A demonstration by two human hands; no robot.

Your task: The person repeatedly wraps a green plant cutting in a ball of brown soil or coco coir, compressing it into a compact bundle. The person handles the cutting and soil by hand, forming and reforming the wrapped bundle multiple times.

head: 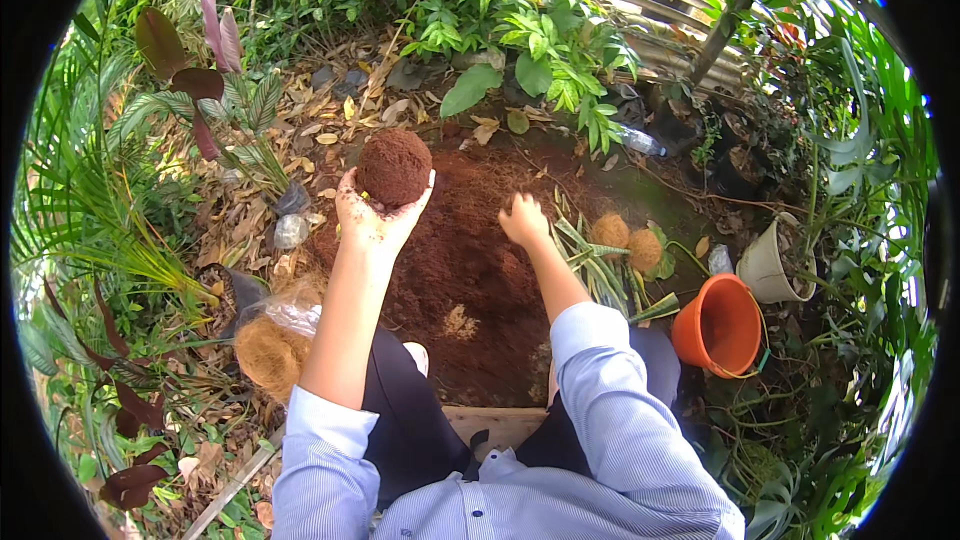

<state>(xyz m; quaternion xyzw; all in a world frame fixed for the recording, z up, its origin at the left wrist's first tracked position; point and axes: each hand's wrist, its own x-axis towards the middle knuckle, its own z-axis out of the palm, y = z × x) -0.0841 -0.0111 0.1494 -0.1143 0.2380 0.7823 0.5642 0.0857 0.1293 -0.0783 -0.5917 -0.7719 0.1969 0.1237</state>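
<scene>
A round ball of reddish-brown soil [394,166] rests in the cupped palm and fingers of my left hand [369,219], raised at the left above the ground. Crumbs of soil cling to that palm and wrist. My right hand [524,220] has its fingers curled down over loose brown fibre [504,178] at the far side of the soil heap [465,270]; whether anything is pinched in them is hidden. Just right of this hand lie cut plants with long striped leaves [600,264]. Two tan fibre balls [610,230] sit beside the leaves.
An orange bucket [694,326] and a whitish pot [759,266] stand tilted at the right. Coiled tan fibre [270,356] and clear plastic [296,313] lie by my left forearm. A plastic bottle [640,141] lies farther back. Leafy plants surround the spot.
</scene>
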